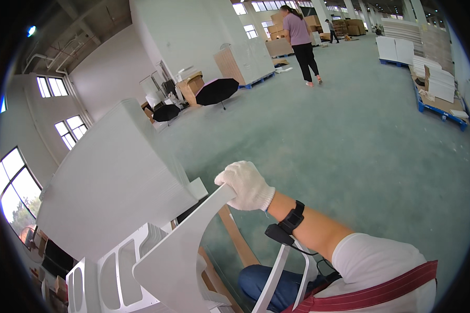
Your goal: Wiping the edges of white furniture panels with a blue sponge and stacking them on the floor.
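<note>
here we are on the green floor (318,146), and a big pale stack of sheets (109,172) looms along its left side. toward the floor's near left corner, white cut-out panels (150,239) bunch close together. just beside them, 1 curved white panel (175,255) slants up, and the white-gloved right hand (247,187) has its fingers wrapped over the upper end! the left hand? can't tell its state.
</note>
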Tool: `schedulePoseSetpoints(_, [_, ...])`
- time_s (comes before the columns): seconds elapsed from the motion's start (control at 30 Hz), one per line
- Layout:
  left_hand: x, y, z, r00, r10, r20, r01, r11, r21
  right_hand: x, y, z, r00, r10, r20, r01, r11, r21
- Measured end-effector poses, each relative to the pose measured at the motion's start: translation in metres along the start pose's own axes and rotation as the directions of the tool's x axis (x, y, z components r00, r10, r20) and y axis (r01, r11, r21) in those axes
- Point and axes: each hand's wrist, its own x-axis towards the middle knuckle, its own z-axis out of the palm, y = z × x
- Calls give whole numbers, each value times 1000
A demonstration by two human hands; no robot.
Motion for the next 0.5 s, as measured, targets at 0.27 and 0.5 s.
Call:
schedulePoseSetpoints(0.27, [-10, 20, 11, 966, -256, -45, 242, 950, -198, 0, -6, -1, 998, 13, 59, -13, 1000, -13])
schedulePoseSetpoints(0.5, [-2, 16, 4, 947, -296, -125, 310, 944, 111, -2, -6, -3, 999, -5, 54, 7, 999, -44])
